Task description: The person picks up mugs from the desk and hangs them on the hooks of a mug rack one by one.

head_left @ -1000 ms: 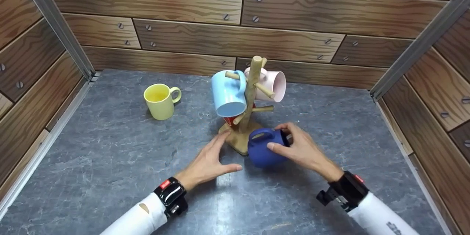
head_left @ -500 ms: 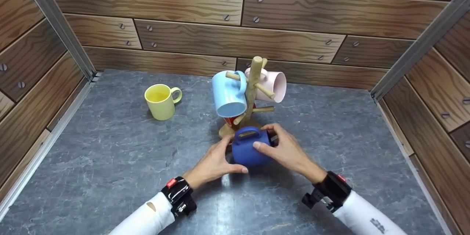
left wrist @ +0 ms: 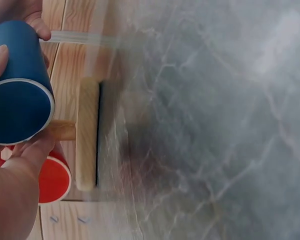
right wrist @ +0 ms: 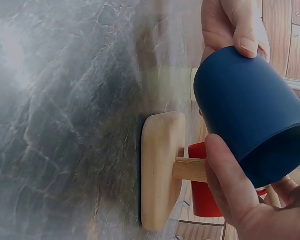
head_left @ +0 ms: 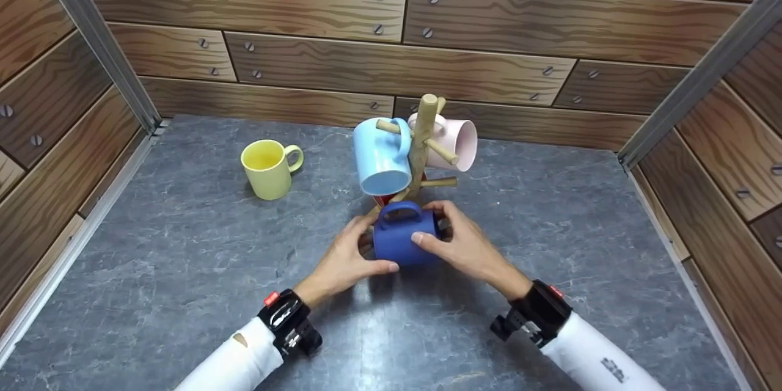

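Note:
In the head view a dark blue mug (head_left: 404, 237) is held on its side above the table, handle up, in front of a wooden mug tree (head_left: 429, 111). My right hand (head_left: 473, 249) grips it at the mouth end, thumb on the near side. My left hand (head_left: 345, 259) holds the base end; its thumb (right wrist: 247, 45) touches the base edge in the right wrist view. The base ring of the blue mug (left wrist: 20, 110) faces the left wrist camera. A light blue mug (head_left: 380, 153) and a pink mug (head_left: 452, 140) hang on upper pegs. A red mug (right wrist: 205, 197) is partly hidden behind.
A yellow mug (head_left: 269, 171) stands upright on the grey marbled table (head_left: 183, 256), left of the tree. Bare pegs (head_left: 441, 182) stick out to the right. Wood-patterned walls (head_left: 275, 0) enclose the back and sides.
The blue mug has moved left and slightly away from me, in front of the tree's base, carried by my right hand. My left hand has come to its base end.

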Motion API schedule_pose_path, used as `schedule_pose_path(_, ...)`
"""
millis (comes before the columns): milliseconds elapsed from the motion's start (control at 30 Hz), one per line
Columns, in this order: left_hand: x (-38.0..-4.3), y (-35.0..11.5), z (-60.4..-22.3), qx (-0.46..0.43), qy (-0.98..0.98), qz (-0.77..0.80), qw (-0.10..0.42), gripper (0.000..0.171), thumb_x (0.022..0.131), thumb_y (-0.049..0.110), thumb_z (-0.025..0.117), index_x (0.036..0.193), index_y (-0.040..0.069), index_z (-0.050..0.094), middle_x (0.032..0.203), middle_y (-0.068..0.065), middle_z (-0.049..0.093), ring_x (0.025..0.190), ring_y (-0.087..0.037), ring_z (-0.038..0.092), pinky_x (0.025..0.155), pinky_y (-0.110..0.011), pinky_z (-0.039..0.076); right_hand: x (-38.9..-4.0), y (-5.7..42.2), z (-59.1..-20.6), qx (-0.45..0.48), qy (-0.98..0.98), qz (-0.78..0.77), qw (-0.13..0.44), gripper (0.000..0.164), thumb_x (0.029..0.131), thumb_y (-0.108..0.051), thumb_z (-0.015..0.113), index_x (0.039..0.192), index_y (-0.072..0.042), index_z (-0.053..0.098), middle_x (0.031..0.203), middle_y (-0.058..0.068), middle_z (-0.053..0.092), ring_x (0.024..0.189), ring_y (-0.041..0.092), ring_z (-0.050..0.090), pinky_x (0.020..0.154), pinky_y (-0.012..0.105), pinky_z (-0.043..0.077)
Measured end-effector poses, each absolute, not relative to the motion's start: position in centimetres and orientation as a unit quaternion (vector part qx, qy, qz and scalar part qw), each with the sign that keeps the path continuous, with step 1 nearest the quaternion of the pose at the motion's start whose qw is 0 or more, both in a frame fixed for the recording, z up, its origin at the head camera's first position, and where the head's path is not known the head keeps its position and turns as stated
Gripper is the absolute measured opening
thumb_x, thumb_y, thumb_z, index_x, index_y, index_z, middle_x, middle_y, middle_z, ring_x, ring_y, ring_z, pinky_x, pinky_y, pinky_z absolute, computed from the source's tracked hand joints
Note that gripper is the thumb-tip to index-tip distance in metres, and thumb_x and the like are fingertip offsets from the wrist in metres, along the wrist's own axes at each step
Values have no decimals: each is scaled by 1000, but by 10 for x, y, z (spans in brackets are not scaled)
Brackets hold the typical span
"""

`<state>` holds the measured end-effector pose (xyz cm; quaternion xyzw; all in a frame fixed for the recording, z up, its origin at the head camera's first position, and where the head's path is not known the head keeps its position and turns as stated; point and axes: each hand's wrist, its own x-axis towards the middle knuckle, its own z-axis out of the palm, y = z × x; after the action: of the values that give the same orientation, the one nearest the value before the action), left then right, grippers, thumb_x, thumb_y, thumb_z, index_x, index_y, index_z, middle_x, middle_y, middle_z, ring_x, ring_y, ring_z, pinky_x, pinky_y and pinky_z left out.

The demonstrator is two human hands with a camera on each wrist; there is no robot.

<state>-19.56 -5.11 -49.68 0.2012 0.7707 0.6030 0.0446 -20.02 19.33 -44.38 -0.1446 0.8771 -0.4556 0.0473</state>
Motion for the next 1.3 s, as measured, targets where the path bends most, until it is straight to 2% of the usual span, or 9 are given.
schedule_pose_path(200, -201, -54, -495, 190, 717, 666, 83, 90, 73, 21, 86, 146, 9, 34, 137, -16, 44, 121, -32, 52, 99, -40, 45, -204, 191, -442, -132, 876, -461, 45, 63, 82, -54, 71, 132, -20, 49, 121, 6, 55, 99, 22, 58, 74, 37, 53)
schedule_pose_path(433, -206, -55, -499, 197, 705, 678, 70, 82, 75, 14, 84, 140, 7, 34, 133, -17, 44, 120, -31, 54, 99, -36, 46, -210, 186, -443, -121, 875, -467, 46, 67, 81, -58, 70, 132, -20, 49, 118, 4, 57, 99, 21, 58, 74, 36, 54)
schedule_pose_path(567, -207, -55, -501, 199, 713, 669, 60, 82, 75, 17, 85, 138, 7, 35, 133, -16, 45, 121, -30, 54, 99, -33, 45, -212, 185, -446, -121, 878, -462, 41, 66, 81, -57, 70, 131, -18, 50, 115, 5, 58, 98, 21, 59, 74, 36, 54)
schedule_pose_path(800, -208, -56, -500, 199, 731, 650, 60, 82, 75, 19, 85, 139, 8, 35, 135, -16, 46, 121, -30, 53, 99, -35, 45, -215, 185, -452, -114, 880, -459, 38, 66, 80, -59, 70, 130, -20, 51, 114, 4, 59, 96, 20, 60, 70, 35, 55)
schedule_pose_path(1033, -210, -59, -499, 203, 753, 624, 49, 80, 79, 22, 82, 141, 4, 35, 138, -18, 45, 122, -29, 52, 100, -35, 44, -216, 184, -455, -126, 866, -481, 54, 71, 83, -52, 71, 137, -13, 47, 114, 9, 58, 94, 24, 60, 62, 40, 57)
schedule_pose_path(1100, -210, -59, -499, 203, 757, 620, 47, 81, 79, 22, 82, 142, 4, 35, 139, -18, 45, 123, -30, 51, 101, -34, 44, -217, 185, -455, -131, 871, -472, 46, 72, 83, -52, 71, 137, -11, 47, 114, 8, 58, 94, 22, 60, 64, 38, 56)
schedule_pose_path(1300, -204, -59, -490, 202, 755, 621, 53, 88, 81, 16, 80, 150, 6, 26, 144, -19, 39, 127, -30, 47, 103, -35, 42, -218, 185, -457, -145, 880, -451, 27, 69, 84, -53, 69, 137, -15, 47, 117, 5, 58, 98, 19, 60, 75, 35, 53)
